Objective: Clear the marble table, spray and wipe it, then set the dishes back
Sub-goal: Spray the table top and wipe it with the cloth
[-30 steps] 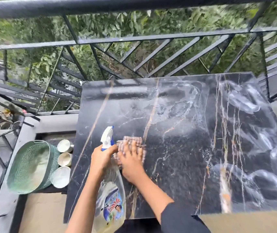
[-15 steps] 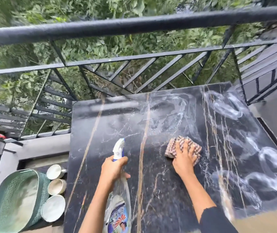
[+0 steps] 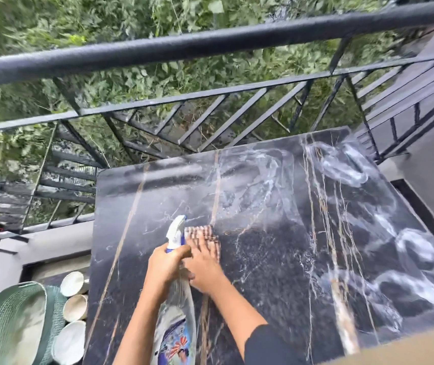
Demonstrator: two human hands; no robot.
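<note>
The black marble table (image 3: 276, 233) with gold and white veins fills the middle of the view, its top bare of dishes. My left hand (image 3: 166, 267) grips the neck of a clear spray bottle (image 3: 177, 325) with a white and blue trigger head, held over the table's near left part. My right hand (image 3: 204, 270) lies flat on a checked brown and pink cloth (image 3: 205, 237), pressing it onto the marble just right of the bottle. White wet streaks (image 3: 408, 259) cover the table's right side.
On the ledge left of the table stand three white cups (image 3: 72, 306) beside a green woven basket (image 3: 13, 327). A black metal railing (image 3: 210, 43) runs behind the table, with green foliage beyond. A grey wall and floor edge lie to the right.
My right hand has slid the cloth from the middle of the table back left, up against the spray bottle. The left hand and bottle have stayed about where they were.
</note>
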